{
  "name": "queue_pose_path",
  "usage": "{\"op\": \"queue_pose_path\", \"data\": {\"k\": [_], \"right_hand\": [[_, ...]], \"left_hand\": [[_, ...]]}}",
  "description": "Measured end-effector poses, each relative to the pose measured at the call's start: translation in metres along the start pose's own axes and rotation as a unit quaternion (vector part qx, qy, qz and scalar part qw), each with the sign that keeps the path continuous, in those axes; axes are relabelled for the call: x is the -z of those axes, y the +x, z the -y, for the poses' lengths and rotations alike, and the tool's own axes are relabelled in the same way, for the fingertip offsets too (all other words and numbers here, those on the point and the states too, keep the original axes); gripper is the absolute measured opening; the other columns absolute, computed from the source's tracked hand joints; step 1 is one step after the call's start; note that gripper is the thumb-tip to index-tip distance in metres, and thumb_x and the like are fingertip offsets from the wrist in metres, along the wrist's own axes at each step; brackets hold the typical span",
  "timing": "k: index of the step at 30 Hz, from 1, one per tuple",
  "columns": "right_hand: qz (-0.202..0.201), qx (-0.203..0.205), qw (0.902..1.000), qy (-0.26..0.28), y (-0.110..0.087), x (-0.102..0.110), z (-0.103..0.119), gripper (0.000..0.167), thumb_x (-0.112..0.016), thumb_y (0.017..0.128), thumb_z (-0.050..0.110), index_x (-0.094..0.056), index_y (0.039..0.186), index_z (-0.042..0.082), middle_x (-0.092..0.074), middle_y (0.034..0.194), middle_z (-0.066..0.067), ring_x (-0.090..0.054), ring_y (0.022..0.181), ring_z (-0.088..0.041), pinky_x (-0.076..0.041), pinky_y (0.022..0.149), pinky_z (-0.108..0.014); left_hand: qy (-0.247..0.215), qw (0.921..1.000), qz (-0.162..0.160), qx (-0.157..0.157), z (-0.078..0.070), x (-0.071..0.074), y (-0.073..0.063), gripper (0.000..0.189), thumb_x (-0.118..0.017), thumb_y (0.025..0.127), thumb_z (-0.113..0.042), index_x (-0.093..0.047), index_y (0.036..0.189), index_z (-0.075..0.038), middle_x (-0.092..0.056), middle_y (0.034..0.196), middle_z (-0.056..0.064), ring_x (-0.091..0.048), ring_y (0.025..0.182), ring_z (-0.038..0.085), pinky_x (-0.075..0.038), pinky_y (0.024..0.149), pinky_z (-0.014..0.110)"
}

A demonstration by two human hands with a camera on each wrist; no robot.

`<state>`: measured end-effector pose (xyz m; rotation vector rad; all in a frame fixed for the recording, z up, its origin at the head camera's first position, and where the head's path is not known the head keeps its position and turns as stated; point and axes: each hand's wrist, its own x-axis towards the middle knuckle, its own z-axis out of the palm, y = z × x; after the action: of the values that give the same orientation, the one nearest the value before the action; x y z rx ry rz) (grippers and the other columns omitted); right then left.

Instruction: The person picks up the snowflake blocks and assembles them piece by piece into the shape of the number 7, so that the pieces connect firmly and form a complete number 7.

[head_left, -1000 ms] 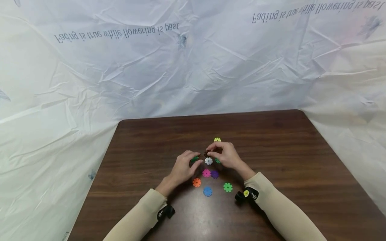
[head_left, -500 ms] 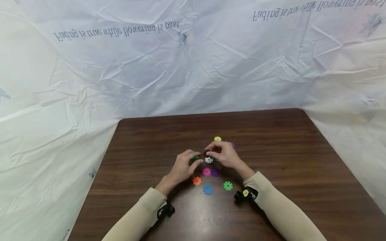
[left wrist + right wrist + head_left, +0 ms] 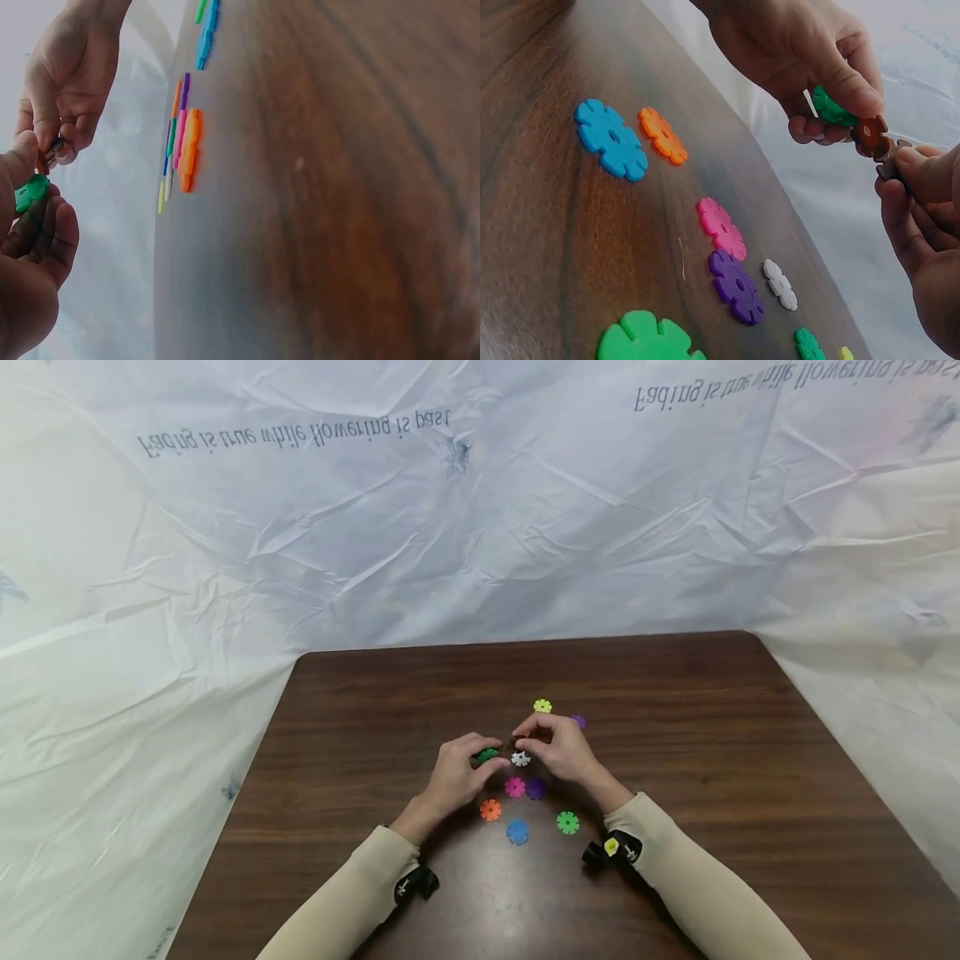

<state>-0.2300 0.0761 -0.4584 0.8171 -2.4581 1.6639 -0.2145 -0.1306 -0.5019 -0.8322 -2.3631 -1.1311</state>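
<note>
From my remote seat I take the white disc (image 3: 521, 760) as my marker: nearest me, the blue disc (image 3: 517, 832) lies on its near side, the light-green disc (image 3: 567, 823) to the near right, the orange disc (image 3: 491, 811) to the near left, and the pink disc (image 3: 514, 787) and purple disc (image 3: 535, 789) just in front. Left of it, my left hand (image 3: 459, 770) pinches a green disc (image 3: 832, 109), thumb over curled fingers; an orange-brown disc (image 3: 868, 135) sits against that. On its right, my right hand (image 3: 564, 749) pinches a dark brown disc (image 3: 889, 163) that meets the orange-brown one; whether they are joined I cannot tell. A second ago the marker showed whole; now its far edge is covered, and a far purple disc (image 3: 578, 721) shows beyond my right hand. Past the marker lie a yellow disc (image 3: 542, 706), the dark wood-grain table's (image 3: 375, 693) far edge and a creased white sheet (image 3: 480, 543) printed with lettering.
</note>
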Motion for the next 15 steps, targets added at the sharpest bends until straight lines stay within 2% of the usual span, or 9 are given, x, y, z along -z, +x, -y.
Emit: {"op": "queue_pose_path", "data": {"k": [5,10,15], "right_hand": [[-0.01,0.008,0.9999,0.008,-0.001,0.0001,0.0009,0.005,-0.068,0.086,-0.007,-0.07,0.09,-0.004,-0.07,0.088,-0.016,-0.066,0.076,-0.02,-0.054,0.067,-0.023],[-0.021,0.021,0.9994,0.017,-0.0026,0.0012,0.0049,0.005,-0.068,0.086,-0.008,-0.069,0.09,-0.005,-0.07,0.088,-0.017,-0.066,0.075,-0.023,-0.054,0.066,-0.024],[-0.021,0.04,0.9989,0.013,-0.0007,0.0,0.0081,0.005,-0.068,0.086,-0.007,-0.069,0.09,-0.004,-0.07,0.087,-0.017,-0.065,0.071,-0.026,-0.053,0.062,-0.024]], "left_hand": [[-0.025,0.9996,-0.008,0.013,-0.0007,-0.0026,0.001,0.027,-0.08,0.081,-0.019,-0.074,0.099,0.0,-0.071,0.088,0.007,-0.064,0.071,0.011,-0.054,0.06,0.023],[-0.054,0.9982,-0.011,0.023,-0.0017,-0.0042,0.0032,0.025,-0.081,0.08,-0.017,-0.074,0.101,-0.005,-0.071,0.086,0.006,-0.064,0.07,0.01,-0.054,0.059,0.021],[-0.085,0.9954,-0.026,0.034,-0.003,-0.0019,0.0037,0.027,-0.082,0.078,-0.017,-0.074,0.102,-0.007,-0.071,0.086,0.006,-0.067,0.072,0.015,-0.057,0.06,0.027]]}}
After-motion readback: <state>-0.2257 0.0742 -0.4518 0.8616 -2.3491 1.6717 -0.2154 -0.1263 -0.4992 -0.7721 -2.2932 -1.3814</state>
